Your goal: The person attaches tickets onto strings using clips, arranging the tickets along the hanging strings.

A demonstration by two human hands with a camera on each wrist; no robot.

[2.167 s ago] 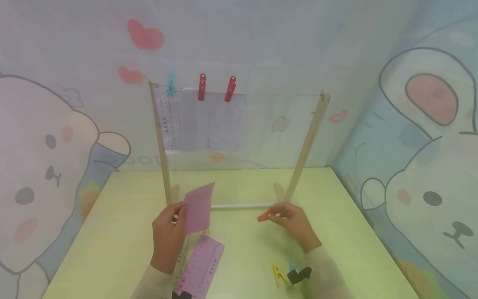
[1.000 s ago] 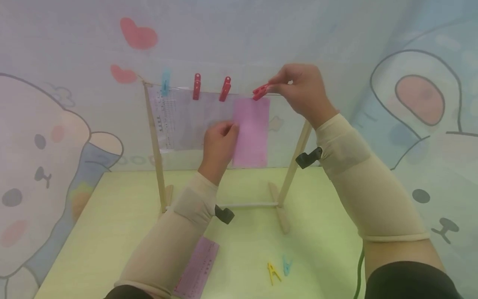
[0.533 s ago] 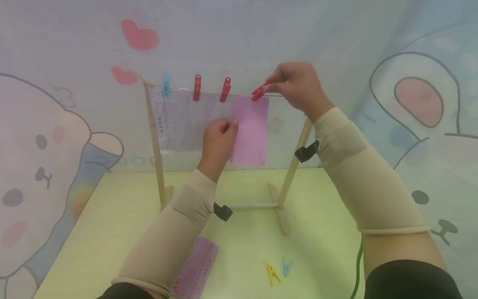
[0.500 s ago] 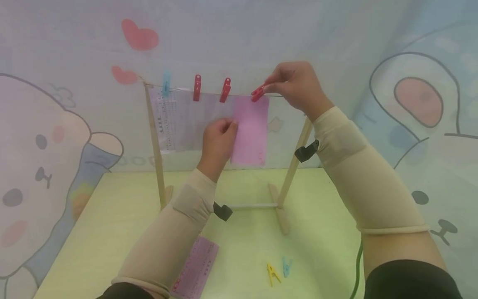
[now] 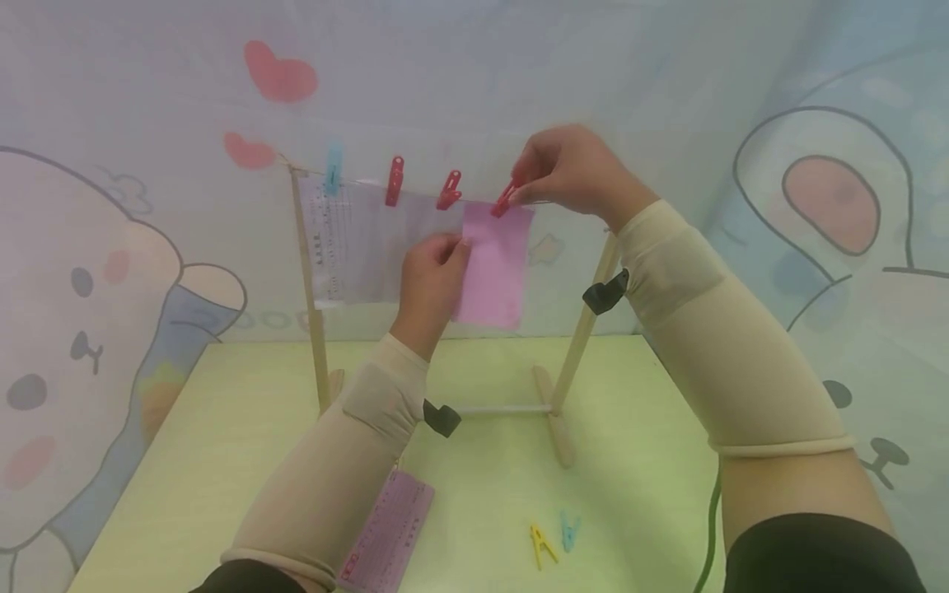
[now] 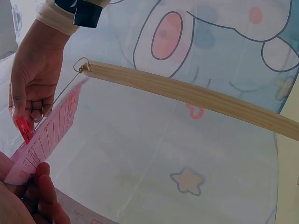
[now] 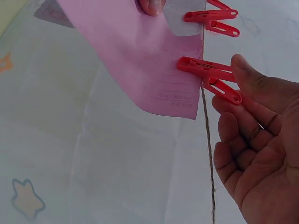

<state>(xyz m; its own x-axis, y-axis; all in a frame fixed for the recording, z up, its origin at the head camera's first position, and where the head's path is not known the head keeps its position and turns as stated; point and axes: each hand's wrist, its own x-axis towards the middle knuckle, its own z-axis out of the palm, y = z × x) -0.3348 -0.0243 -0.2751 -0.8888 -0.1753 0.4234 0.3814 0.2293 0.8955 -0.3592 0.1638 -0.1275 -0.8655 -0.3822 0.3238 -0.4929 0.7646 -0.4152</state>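
Note:
A pink slip of paper (image 5: 493,268) hangs at the string, its left edge pinched by my left hand (image 5: 433,280). My right hand (image 5: 574,173) pinches the handles of a red clothespin (image 5: 504,199) at the slip's top edge. In the right wrist view, the clothespin (image 7: 205,70) lies across the string (image 7: 208,126) and over the paper's edge, with thumb and fingertips at its handle ends. Faint printed lines show on this side of the pink paper (image 7: 154,79). In the left wrist view, the left fingers (image 6: 44,191) curl behind the slip (image 6: 49,135).
Two red clothespins (image 5: 395,181) and a light blue clothespin (image 5: 334,169) hold pale papers (image 5: 371,247) on the string. The wooden post (image 5: 586,329) stands at the right. A yellow clothespin (image 5: 543,545), a blue clothespin (image 5: 569,531) and a printed pink slip (image 5: 393,527) lie on the table.
Both hands have risen from over the table to the string, bringing the pink slip and red clothespin. Most recently the right hand has dipped slightly left and the string has sagged with it.

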